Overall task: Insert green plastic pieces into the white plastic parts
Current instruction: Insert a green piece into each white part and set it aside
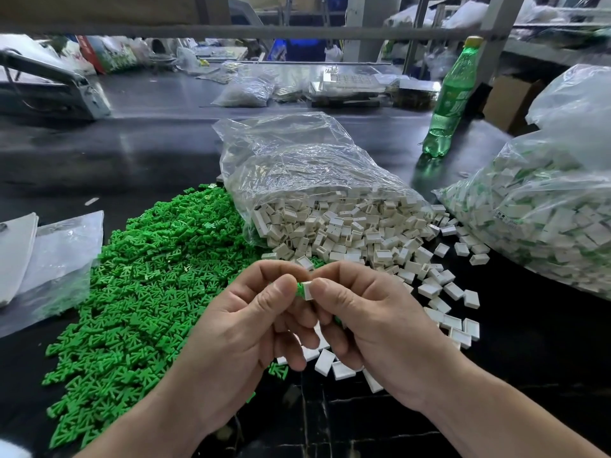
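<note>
At the frame's left, the green plastic pieces (132, 285) are lying heaped within reach. At lower centre, the left hand (251, 328) is pinching a green piece (300, 287), feeding it into the white housing (307, 290) that the right hand (360, 322) is gripping steady. Spilled white parts (347, 233) are waiting above.

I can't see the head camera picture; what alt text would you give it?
Two bare hands, left hand and right hand, pinch a white part with a green piece going into it. Behind lie a green pile on the left, an open bag spilling white parts, and a green bottle on the dark table.
</note>
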Tool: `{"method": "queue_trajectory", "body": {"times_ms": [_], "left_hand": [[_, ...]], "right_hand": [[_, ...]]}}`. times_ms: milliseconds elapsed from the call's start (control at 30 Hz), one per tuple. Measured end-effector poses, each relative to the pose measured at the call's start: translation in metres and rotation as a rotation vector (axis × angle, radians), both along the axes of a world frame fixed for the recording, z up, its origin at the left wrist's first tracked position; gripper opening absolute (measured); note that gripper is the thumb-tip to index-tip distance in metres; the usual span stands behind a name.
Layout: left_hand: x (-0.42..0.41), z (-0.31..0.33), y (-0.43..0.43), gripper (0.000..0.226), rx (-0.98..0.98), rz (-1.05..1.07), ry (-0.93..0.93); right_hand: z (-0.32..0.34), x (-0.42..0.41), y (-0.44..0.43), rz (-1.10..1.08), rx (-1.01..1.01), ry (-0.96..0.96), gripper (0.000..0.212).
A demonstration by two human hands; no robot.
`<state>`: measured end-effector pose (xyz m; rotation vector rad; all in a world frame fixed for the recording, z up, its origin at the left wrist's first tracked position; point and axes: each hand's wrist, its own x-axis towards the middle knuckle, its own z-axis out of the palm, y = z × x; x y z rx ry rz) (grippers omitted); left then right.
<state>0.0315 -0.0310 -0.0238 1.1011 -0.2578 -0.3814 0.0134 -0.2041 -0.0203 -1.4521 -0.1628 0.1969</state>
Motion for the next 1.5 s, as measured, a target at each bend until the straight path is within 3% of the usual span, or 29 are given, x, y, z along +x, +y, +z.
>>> {"method": "queue_trajectory", "body": {"times_ms": [133, 433, 600, 1133, 1400, 1500], "left_hand": [[0.001, 0.002, 0.001, 0.053, -0.128, -0.123, 0.06], [0.002, 0.0, 0.002, 0.046, -0.222, -0.178, 0.198], [0.002, 0.001, 0.003, 0.041, -0.207, -0.199, 0.239], [-0.006, -0.002, -0.004, 0.024, -0.36, -0.216, 0.088], [-0.002, -0.002, -0.005, 0.025, -0.344, -0.224, 0.083], [-0.002, -0.001, -0.002, 0.022, -0.293, -0.237, 0.072]], "right_hand": [[0.004, -0.002, 0.004, 0.007, 0.103, 0.041, 0.015], [0.009, -0.003, 0.0, 0.087, 0.106, 0.111, 0.019], [0.011, -0.004, -0.002, 0.093, 0.01, 0.113, 0.038], [0.019, -0.01, 0.008, 0.083, 0.25, 0.128, 0.034], [0.016, -0.011, 0.009, 0.047, 0.199, 0.063, 0.016], [0.014, -0.012, 0.009, 0.062, 0.184, 0.071, 0.023]]}}
